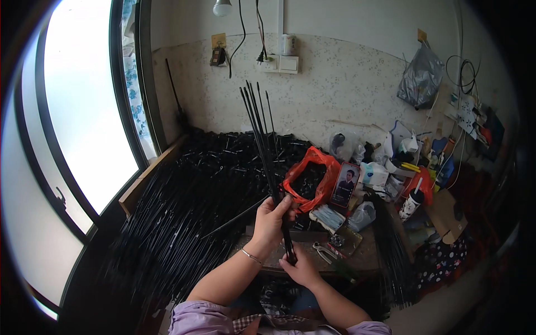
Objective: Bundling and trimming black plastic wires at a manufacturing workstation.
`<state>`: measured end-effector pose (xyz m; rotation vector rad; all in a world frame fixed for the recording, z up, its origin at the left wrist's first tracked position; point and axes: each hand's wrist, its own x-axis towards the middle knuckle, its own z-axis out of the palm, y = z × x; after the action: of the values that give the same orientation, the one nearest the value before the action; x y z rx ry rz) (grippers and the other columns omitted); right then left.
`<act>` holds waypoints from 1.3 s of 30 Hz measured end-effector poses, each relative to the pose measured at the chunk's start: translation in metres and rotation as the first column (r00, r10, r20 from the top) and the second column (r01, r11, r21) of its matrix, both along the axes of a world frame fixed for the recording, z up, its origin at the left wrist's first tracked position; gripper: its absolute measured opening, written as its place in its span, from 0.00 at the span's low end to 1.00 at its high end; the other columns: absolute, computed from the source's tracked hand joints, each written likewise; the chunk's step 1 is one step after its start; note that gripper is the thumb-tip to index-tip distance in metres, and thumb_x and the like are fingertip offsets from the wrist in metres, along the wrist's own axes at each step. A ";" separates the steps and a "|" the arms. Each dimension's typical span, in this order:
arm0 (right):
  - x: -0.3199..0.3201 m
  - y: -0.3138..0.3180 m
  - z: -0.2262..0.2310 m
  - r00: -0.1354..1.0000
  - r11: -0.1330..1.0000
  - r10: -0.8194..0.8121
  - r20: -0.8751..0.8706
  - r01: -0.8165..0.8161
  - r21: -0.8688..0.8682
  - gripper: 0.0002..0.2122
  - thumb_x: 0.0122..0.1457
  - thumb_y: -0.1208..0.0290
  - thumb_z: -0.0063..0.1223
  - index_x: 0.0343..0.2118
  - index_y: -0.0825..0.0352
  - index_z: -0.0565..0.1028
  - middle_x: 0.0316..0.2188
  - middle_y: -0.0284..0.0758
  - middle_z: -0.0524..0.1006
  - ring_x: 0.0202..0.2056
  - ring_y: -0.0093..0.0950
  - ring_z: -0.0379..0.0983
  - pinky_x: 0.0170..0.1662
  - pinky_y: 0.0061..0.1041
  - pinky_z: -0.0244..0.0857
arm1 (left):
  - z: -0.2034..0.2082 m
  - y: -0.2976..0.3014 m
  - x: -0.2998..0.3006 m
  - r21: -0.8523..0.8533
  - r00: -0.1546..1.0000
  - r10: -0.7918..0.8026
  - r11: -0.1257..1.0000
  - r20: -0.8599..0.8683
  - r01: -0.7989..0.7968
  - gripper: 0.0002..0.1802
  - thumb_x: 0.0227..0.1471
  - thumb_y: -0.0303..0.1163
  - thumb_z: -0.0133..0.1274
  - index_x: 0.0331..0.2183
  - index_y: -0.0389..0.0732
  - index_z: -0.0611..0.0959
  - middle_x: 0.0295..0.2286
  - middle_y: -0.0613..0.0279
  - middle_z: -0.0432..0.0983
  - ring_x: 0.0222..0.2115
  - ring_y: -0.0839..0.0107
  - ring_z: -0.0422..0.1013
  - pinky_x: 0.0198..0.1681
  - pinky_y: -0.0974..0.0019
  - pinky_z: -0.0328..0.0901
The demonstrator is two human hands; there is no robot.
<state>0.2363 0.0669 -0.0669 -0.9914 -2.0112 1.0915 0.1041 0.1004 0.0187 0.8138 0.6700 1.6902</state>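
Note:
My left hand (269, 223), a bracelet on its wrist, is closed round the middle of an upright bundle of thin black rods (264, 145). Their tips fan out slightly at the top. Lower down, my right hand (302, 269) grips the bottom end of the same bundle. Another black rod (234, 216) slants down to the left from beside my left hand; whether that hand holds it I cannot tell. Just beyond my hands an open red plastic bag (314, 205) has small black parts in it. Near my right hand lie pliers (324, 253) on the worktable (265, 258).
A large heap of black rods (173, 229) covers the left, with small black parts (223, 153) piled behind. A phone (345, 185) stands right of the red bag. Further right are a patterned cup (410, 205), a cardboard piece (446, 218) and more rods (391, 251).

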 end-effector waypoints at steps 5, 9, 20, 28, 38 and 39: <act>0.014 -0.010 -0.024 0.861 0.854 0.195 -0.471 -0.385 -0.351 0.17 0.54 0.77 0.48 0.47 0.67 0.62 0.25 0.29 0.69 0.22 0.18 0.65 0.26 0.17 0.61 | 0.003 -0.007 -0.003 -0.026 0.970 -0.118 0.992 0.211 0.127 0.15 0.51 0.32 0.50 0.41 0.37 0.73 0.31 0.59 0.75 0.31 0.71 0.70 0.34 0.69 0.66; 0.012 -0.012 -0.019 0.757 0.806 0.069 -0.649 -0.426 -0.412 0.17 0.54 0.74 0.49 0.47 0.68 0.61 0.23 0.30 0.67 0.17 0.17 0.61 0.21 0.16 0.57 | -0.019 -0.005 -0.015 -0.149 0.980 -0.193 0.969 0.047 0.198 0.17 0.50 0.30 0.49 0.44 0.38 0.72 0.37 0.57 0.74 0.38 0.67 0.71 0.42 0.62 0.66; 0.030 -0.021 -0.038 0.821 0.835 -0.147 -0.552 -0.196 -0.514 0.10 0.60 0.68 0.40 0.38 0.70 0.67 0.17 0.29 0.66 0.13 0.15 0.56 0.16 0.11 0.51 | -0.026 0.003 -0.015 -0.156 0.955 -0.253 0.961 -0.155 0.230 0.14 0.48 0.27 0.52 0.38 0.31 0.76 0.31 0.55 0.76 0.33 0.66 0.73 0.39 0.66 0.68; 0.025 -0.011 -0.014 0.905 0.950 -0.281 -0.319 0.310 0.041 0.08 0.60 0.74 0.38 0.28 0.73 0.68 0.24 0.37 0.76 0.18 0.20 0.70 0.24 0.16 0.64 | -0.022 -0.009 -0.017 -0.154 0.943 -0.079 0.988 -0.324 0.030 0.12 0.52 0.34 0.48 0.24 0.35 0.75 0.24 0.55 0.76 0.24 0.71 0.73 0.27 0.73 0.67; 0.046 0.020 0.029 0.760 0.923 -0.306 -0.573 0.090 -0.373 0.06 0.60 0.73 0.39 0.33 0.70 0.68 0.14 0.27 0.64 0.10 0.12 0.51 0.14 0.11 0.46 | -0.018 -0.026 -0.040 -0.174 0.985 0.173 0.970 -0.007 -0.172 0.14 0.55 0.38 0.43 0.36 0.38 0.75 0.12 0.73 0.58 0.10 0.83 0.49 0.13 0.79 0.45; 0.042 0.020 0.030 0.775 0.915 -0.311 -0.550 0.089 -0.393 0.06 0.60 0.73 0.39 0.33 0.69 0.68 0.14 0.27 0.64 0.10 0.12 0.52 0.13 0.11 0.46 | -0.019 -0.028 -0.034 -0.163 0.987 0.158 0.973 -0.029 -0.161 0.14 0.55 0.38 0.43 0.37 0.38 0.75 0.14 0.72 0.61 0.11 0.83 0.51 0.14 0.79 0.47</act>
<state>0.2784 0.0867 -0.0369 -0.8538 -1.1842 1.4494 0.0699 0.0727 -0.0002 0.6714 0.8938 1.7470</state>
